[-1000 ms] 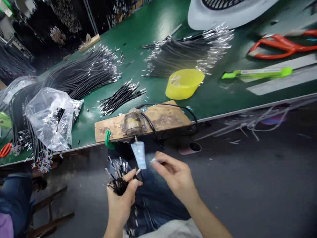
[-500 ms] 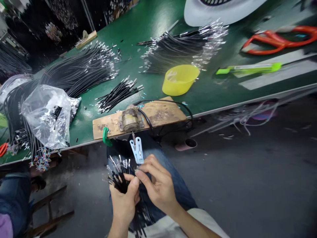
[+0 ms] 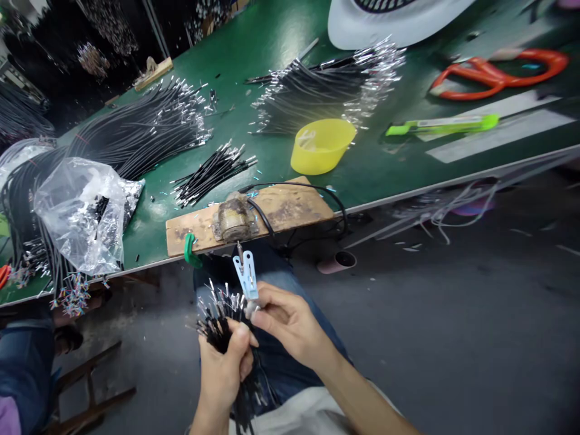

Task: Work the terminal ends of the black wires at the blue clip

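Note:
My left hand point(image 3: 226, 365) is closed around a bundle of black cables point(image 3: 217, 332) in front of my lap. Their silvery, stripped ends fan out at the top, while the lower lengths hang below my fist. My right hand point(image 3: 287, 323) is pinched right beside the bundle, at the lower end of a light blue clothespin point(image 3: 246, 277). A small greyish-white bit shows at its fingertips, too blurred to name. The clothespin sits on the thin metal shaft of a small motor point(image 3: 234, 219), which is fixed to a wooden board point(image 3: 294, 208) at the table edge.
On the green table point(image 3: 272, 36) lie several piles of black cables point(image 3: 212, 175), a transparent plastic bag point(image 3: 79, 211), a yellow cup-like ring point(image 3: 322, 148), orange-handled scissors point(image 3: 498, 75) and a green-yellow cutter point(image 3: 444, 125). A green hook point(image 3: 191, 251) hangs at the board's edge. Another person's leg point(image 3: 27, 356) is at left.
My right hand's fingertips have come up against the clothespin's lower end, and a greyish-white bit now shows there. My left hand keeps the bundle. The whole view has shifted slightly.

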`<act>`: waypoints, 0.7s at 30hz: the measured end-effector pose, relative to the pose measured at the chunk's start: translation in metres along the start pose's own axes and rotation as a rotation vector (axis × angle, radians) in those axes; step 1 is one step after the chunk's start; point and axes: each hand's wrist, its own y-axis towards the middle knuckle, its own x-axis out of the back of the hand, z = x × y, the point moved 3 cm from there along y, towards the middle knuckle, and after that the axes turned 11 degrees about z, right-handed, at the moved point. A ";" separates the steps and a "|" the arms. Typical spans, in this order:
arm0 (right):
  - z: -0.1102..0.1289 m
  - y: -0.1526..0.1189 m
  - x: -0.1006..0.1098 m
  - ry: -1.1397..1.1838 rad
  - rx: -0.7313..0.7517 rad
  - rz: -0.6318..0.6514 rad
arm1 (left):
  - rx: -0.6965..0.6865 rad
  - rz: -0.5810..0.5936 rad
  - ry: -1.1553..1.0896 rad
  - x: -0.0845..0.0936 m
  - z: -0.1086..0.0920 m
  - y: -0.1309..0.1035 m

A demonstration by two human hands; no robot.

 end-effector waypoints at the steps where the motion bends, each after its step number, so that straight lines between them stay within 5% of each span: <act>1: 0.000 0.000 -0.001 -0.023 0.006 -0.032 | -0.011 -0.001 0.004 -0.001 0.002 0.001; 6: 0.008 -0.008 -0.008 -0.401 0.259 -0.287 | -0.077 -0.057 -0.006 0.000 0.013 0.005; 8: 0.010 -0.009 -0.007 -0.477 0.344 -0.277 | -0.050 -0.033 -0.017 0.007 0.014 0.010; 10: 0.006 -0.004 -0.002 -0.307 0.236 -0.147 | 0.023 0.060 -0.009 0.015 0.013 0.017; 13: -0.007 0.006 0.005 0.147 -0.123 0.089 | 0.138 0.197 0.021 0.023 0.011 0.027; 17: -0.021 0.015 0.013 0.415 -0.466 0.217 | 0.072 0.104 -0.007 0.020 0.008 0.029; 21: -0.020 0.027 0.026 0.434 -0.471 0.136 | -0.038 -0.023 0.024 0.011 0.002 0.019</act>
